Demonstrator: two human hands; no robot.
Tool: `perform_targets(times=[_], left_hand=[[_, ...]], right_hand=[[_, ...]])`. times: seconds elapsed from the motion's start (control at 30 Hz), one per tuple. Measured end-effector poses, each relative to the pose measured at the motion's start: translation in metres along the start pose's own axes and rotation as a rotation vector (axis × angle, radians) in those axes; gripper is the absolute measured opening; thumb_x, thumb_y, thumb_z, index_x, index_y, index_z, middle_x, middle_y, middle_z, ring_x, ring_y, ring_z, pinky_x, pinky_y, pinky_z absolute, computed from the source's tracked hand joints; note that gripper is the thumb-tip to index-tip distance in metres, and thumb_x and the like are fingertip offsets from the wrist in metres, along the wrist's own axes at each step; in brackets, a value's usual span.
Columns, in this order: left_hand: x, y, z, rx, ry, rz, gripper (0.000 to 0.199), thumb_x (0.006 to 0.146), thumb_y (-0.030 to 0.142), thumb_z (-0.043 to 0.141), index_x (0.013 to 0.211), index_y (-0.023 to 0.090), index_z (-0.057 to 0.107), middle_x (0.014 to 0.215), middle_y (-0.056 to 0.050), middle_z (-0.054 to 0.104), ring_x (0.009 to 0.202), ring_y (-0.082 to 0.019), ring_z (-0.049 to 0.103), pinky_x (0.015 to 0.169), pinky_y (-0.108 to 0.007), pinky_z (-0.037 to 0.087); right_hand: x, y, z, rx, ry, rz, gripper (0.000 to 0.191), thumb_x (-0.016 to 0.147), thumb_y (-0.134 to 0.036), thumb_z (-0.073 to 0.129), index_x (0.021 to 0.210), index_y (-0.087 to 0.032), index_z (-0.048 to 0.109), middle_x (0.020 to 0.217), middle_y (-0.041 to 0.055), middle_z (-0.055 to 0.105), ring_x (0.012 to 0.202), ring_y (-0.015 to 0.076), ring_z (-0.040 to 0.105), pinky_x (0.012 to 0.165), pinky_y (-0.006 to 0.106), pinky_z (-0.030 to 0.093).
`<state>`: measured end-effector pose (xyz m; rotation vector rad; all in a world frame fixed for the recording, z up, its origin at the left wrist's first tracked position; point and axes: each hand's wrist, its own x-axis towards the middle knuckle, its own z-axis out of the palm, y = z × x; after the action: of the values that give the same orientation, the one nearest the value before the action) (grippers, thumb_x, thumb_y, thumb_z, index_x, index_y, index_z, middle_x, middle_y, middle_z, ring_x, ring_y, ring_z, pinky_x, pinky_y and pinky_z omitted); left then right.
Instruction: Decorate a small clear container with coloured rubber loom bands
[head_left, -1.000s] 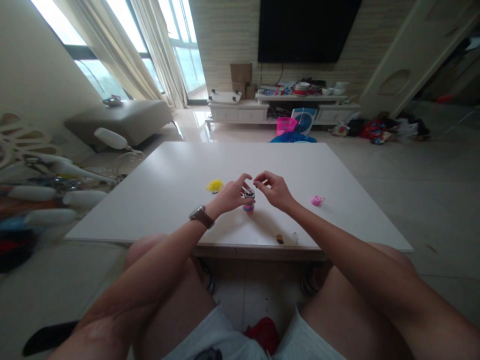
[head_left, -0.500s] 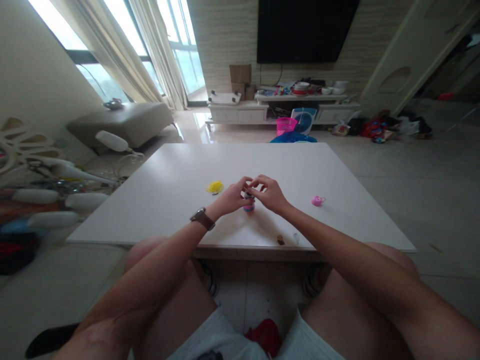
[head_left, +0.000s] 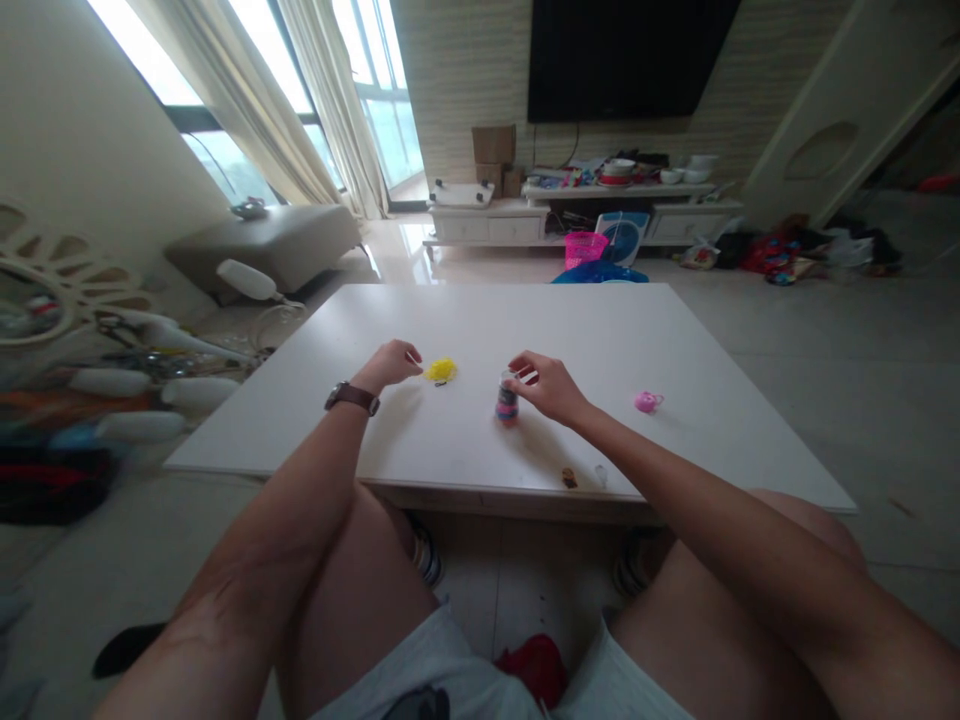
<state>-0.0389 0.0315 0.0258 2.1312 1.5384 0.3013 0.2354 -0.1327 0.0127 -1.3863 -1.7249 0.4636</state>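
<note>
My right hand [head_left: 546, 386] grips the rim of a small clear jar [head_left: 508, 408] with dark, pink and blue layers inside. The jar stands upright on the white table [head_left: 420, 440]. My left hand [head_left: 394, 364], with a brown-strapped watch at the wrist, hovers just left of a tangled yellow pile [head_left: 442, 370] of thin strands or bands. Its thumb and fingers are curled but apart, and nothing shows between them. A tiny dark piece [head_left: 440, 384] lies at the near side of the pile.
To the right lies a small pink item [head_left: 646, 401] with a loop. Near the front edge are a brown-and-black piece [head_left: 569, 478] and a small clear piece [head_left: 601, 475]. A pink basket [head_left: 585, 248] stands beyond the table, before a white TV cabinet [head_left: 480, 228].
My left hand has left the jar and moved left to beside the yellow pile. My right hand stays at the jar's top. The view has shifted slightly.
</note>
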Motion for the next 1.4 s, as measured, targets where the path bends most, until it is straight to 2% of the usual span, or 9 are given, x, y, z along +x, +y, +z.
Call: perform_targets(times=[0.13,0.27,0.4,0.53,0.63,0.77,0.9,1.1,1.4], left_hand=[[0.002,-0.016,0.024,0.122,-0.022,-0.017,0.011,0.065,0.020,0.075,0.075,0.017,0.072,0.077,-0.007,0.073,0.071,-0.018,0.065,0.064,-0.025,0.048],[0.002,-0.018,0.056,0.162,0.007,0.017,0.019,0.066,0.021,0.074,0.084,0.017,0.074,0.081,-0.007,0.074,0.074,-0.018,0.065,0.067,-0.025,0.048],[0.006,-0.022,0.072,0.176,0.041,0.058,0.015,0.072,0.020,0.069,0.085,0.017,0.074,0.089,-0.010,0.074,0.078,-0.021,0.066,0.071,-0.027,0.047],[0.008,-0.020,0.070,0.226,0.024,0.043,0.008,0.074,0.017,0.064,0.077,0.017,0.072,0.085,-0.011,0.074,0.078,-0.021,0.066,0.069,-0.026,0.045],[0.005,-0.007,0.060,0.182,-0.020,0.088,0.006,0.075,0.018,0.063,0.072,0.016,0.069,0.076,-0.008,0.073,0.070,-0.018,0.064,0.063,-0.025,0.043],[-0.017,0.027,0.046,-0.092,0.004,0.331,0.011,0.080,0.024,0.062,0.077,0.015,0.068,0.068,-0.003,0.070,0.064,-0.015,0.060,0.061,-0.024,0.043],[-0.051,0.062,0.041,-0.266,0.072,0.584,0.018,0.086,0.031,0.063,0.089,0.015,0.072,0.081,-0.004,0.073,0.071,-0.014,0.062,0.068,-0.026,0.047],[-0.066,0.087,0.042,-0.191,0.057,0.817,0.015,0.092,0.025,0.061,0.092,0.017,0.073,0.085,-0.005,0.069,0.073,-0.013,0.060,0.070,-0.025,0.047],[-0.062,0.096,0.047,-0.043,-0.016,0.925,0.027,0.098,0.032,0.052,0.087,0.018,0.072,0.097,-0.008,0.061,0.094,-0.019,0.059,0.087,-0.032,0.048]], right_hand=[[0.000,-0.002,0.000,-0.003,-0.018,-0.014,0.016,0.081,-0.024,0.073,0.095,-0.019,0.065,0.094,0.0053,0.073,0.081,0.0169,0.070,0.067,0.028,0.056],[-0.001,-0.004,0.000,0.000,-0.027,-0.015,0.018,0.081,-0.023,0.073,0.096,-0.019,0.064,0.094,0.0051,0.072,0.081,0.0169,0.070,0.068,0.028,0.056],[-0.001,-0.004,0.000,-0.002,-0.033,-0.020,0.019,0.081,-0.023,0.074,0.096,-0.019,0.064,0.093,0.0049,0.072,0.081,0.0169,0.070,0.069,0.029,0.056],[-0.001,-0.003,0.002,0.017,-0.033,-0.025,0.019,0.081,-0.023,0.074,0.096,-0.018,0.064,0.093,0.0052,0.072,0.082,0.0170,0.070,0.069,0.029,0.056],[-0.001,-0.003,0.003,0.022,-0.037,-0.034,0.016,0.082,-0.023,0.073,0.095,-0.018,0.064,0.094,0.0054,0.071,0.083,0.0167,0.069,0.070,0.029,0.056],[-0.001,-0.002,0.005,0.031,-0.034,-0.033,0.016,0.082,-0.022,0.074,0.095,-0.018,0.064,0.094,0.0048,0.072,0.083,0.0162,0.069,0.070,0.028,0.056],[-0.002,-0.004,0.006,0.073,-0.044,-0.033,0.021,0.081,-0.022,0.076,0.098,-0.020,0.063,0.094,0.0040,0.073,0.083,0.0161,0.070,0.072,0.028,0.056],[-0.006,-0.007,0.005,0.081,-0.052,-0.049,0.023,0.081,-0.021,0.075,0.100,-0.021,0.063,0.095,0.0042,0.075,0.085,0.0171,0.071,0.073,0.029,0.056],[-0.005,-0.005,0.004,0.087,-0.057,-0.060,0.022,0.083,-0.027,0.075,0.100,-0.021,0.062,0.094,0.0039,0.074,0.086,0.0173,0.071,0.073,0.029,0.055]])
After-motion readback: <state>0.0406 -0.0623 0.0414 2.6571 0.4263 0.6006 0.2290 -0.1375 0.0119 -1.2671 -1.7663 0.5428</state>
